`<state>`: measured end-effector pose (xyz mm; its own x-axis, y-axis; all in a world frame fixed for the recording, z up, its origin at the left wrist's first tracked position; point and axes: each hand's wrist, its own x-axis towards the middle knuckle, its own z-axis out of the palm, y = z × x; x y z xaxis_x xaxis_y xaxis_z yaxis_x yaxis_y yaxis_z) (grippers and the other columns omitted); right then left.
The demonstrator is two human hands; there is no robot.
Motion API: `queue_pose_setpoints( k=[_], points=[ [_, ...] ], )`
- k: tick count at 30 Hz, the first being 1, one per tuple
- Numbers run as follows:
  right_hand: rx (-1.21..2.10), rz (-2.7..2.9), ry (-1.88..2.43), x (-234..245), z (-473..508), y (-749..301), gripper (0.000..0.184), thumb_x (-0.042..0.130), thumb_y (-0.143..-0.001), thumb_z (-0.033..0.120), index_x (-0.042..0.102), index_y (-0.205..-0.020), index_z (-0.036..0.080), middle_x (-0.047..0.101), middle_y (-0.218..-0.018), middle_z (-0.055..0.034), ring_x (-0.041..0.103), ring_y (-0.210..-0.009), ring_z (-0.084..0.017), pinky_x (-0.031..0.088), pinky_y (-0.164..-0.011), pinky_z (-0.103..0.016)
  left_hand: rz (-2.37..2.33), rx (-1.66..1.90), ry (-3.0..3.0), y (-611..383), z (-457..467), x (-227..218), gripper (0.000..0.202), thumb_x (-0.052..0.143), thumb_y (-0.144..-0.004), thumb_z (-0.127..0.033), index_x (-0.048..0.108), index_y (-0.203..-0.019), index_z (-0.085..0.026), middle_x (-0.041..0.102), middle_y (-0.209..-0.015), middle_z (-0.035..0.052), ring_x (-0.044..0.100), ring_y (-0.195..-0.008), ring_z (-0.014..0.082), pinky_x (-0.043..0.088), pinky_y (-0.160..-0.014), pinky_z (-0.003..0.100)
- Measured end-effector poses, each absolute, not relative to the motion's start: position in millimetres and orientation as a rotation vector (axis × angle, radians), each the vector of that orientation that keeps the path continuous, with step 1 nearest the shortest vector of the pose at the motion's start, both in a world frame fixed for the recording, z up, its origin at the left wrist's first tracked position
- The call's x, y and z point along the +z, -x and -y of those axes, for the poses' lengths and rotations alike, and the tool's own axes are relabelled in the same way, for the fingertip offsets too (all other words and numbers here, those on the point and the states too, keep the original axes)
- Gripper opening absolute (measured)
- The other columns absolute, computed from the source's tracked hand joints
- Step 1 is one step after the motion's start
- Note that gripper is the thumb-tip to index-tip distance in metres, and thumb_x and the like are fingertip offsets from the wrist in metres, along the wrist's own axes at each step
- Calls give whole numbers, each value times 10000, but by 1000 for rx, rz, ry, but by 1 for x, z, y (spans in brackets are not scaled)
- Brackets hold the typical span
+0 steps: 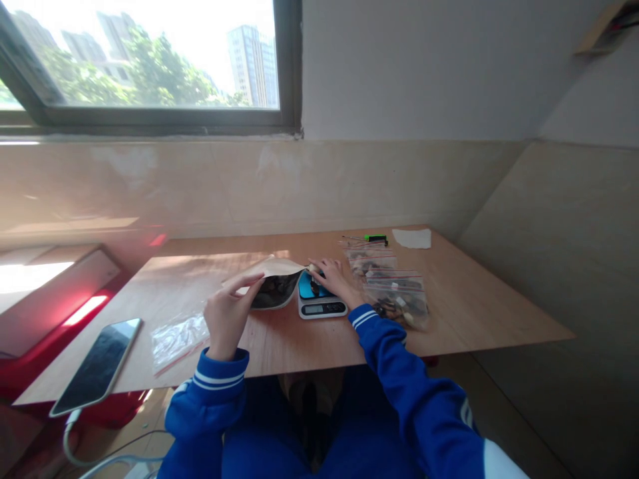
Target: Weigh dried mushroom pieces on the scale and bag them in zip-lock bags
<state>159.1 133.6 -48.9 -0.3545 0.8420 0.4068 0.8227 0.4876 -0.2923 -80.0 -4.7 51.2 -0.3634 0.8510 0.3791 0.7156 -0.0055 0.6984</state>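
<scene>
My left hand (232, 309) pinches the near rim of a paper pouch (279, 267) between thumb and fingers. The mouth of the pouch gapes toward me, and its dark inside holds contents too dim to name. Just right of it sits a small digital kitchen scale (322, 309) with a blue top and a display in front. Over that blue top reaches my right hand (329, 274), its fingers curled by the pouch's right corner. Something pale shows at those fingertips, too small to name. A small dark piece (314, 287) lies on the scale beneath the hand.
Zip bags of small pieces (399, 303) lie right of the scale, with a green-and-black screwdriver (374, 238) and white paper (412, 238) behind. Leftward are a clear plastic bag (180, 339) and a cabled phone (97, 366) by the edge of the wooden table (479, 313).
</scene>
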Motion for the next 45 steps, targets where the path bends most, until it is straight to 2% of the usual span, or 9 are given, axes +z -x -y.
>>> queue_pose_setpoints(
  k=[3, 5, 17, 21, 25, 31, 34, 40, 45],
  points=[
    [21, 2226, 1410, -49, -134, -153, 451, 550, -892, 310, 508, -1318, 169, 561, -1204, -169, 492, -1130, -294, 329, -951, -420, -2133, 1260, -1700, 73, 5, 49, 230, 636, -772, -493, 744, -941, -380, 672, -576, -55, 656, -617, 155, 401, -582, 242],
    [24, 2242, 1401, -48, -134, -149, 436, 572, -871, 272, 525, -1288, 155, 566, -1191, -164, 491, -1129, -286, 338, -953, -405, -2146, 1237, -1714, 70, 6, 47, 229, 634, -775, -496, 742, -944, -387, 671, -573, -53, 658, -622, 158, 395, -578, 241],
    [132, 2091, 1322, -51, -137, -140, 440, 516, -761, 79, 541, -1199, 109, 615, -1152, -163, 557, -1069, -256, 414, -931, -371, -2088, 1246, -1721, 63, 8, 42, 202, 637, -781, -479, 738, -936, -400, 705, -640, -58, 685, -686, 166, 405, -591, 241],
    [182, 1961, 1290, -53, -142, -141, 403, 535, -767, 132, 545, -1170, 123, 618, -1143, -157, 575, -1048, -245, 445, -911, -359, -2096, 1257, -1714, 67, 7, 44, 213, 630, -782, -487, 740, -936, -391, 698, -625, -54, 683, -673, 173, 406, -589, 249],
    [230, 1811, 1274, -52, -148, -148, 363, 517, -839, 272, 527, -1182, 157, 630, -1128, -131, 604, -1003, -222, 473, -882, -353, -2103, 1311, -1683, 77, 7, 48, 231, 635, -772, -494, 745, -935, -374, 697, -618, -51, 673, -638, 170, 415, -587, 252],
    [296, 1704, 1275, -50, -150, -167, 376, 511, -854, 381, 548, -1144, 146, 643, -1107, -143, 630, -932, -214, 501, -822, -352, -2067, 1383, -1635, 86, 7, 52, 244, 631, -769, -488, 740, -953, -372, 728, -715, -60, 666, -632, 151, 445, -591, 241],
    [341, 1742, 1258, -52, -146, -169, 369, 536, -842, 395, 567, -1120, 153, 660, -1077, -119, 632, -922, -202, 502, -817, -337, -2056, 1378, -1632, 84, 8, 52, 248, 629, -767, -489, 742, -951, -368, 727, -711, -60, 666, -632, 150, 452, -598, 242],
    [421, 1868, 1234, -53, -138, -159, 397, 541, -864, 377, 549, -1201, 166, 654, -1150, -105, 630, -983, -180, 486, -847, -305, -2072, 1342, -1660, 80, 9, 52, 246, 626, -768, -484, 751, -932, -349, 720, -670, -51, 661, -608, 151, 452, -610, 251],
    [399, 1930, 1263, -47, -133, -151, 364, 624, -814, 352, 623, -1118, 153, 664, -1131, -132, 588, -1074, -246, 413, -962, -403, -2073, 1371, -1628, 84, 8, 53, 271, 628, -761, -500, 747, -951, -348, 715, -656, -39, 669, -639, 166, 434, -546, 240]
  ],
)
